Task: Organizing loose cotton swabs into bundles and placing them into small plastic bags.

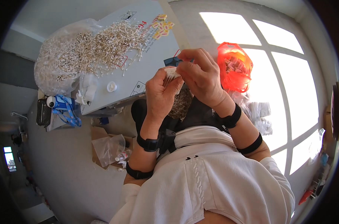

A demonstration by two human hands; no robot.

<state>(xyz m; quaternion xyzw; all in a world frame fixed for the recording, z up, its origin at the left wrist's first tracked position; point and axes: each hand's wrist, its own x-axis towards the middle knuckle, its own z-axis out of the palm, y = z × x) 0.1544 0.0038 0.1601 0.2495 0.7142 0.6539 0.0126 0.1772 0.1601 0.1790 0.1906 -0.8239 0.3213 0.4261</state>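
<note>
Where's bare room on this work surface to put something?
Bare work surface lies between the loose cotton swabs, yellow packets and left hand; more shows right of the white round piece. It's crowded at left, around the swab-filled clear bag.

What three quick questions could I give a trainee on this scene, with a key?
1. Multiple choice: what does the left hand hold?
A) a pen
B) a swab bundle
C) a cup

2. True or false: in this view, the red bag is to the right of the table.

3. Count: how many black bands show on the right arm?

Key:
1. B, a swab bundle.
2. True.
3. Two, one at the wrist and one near the elbow.
</note>
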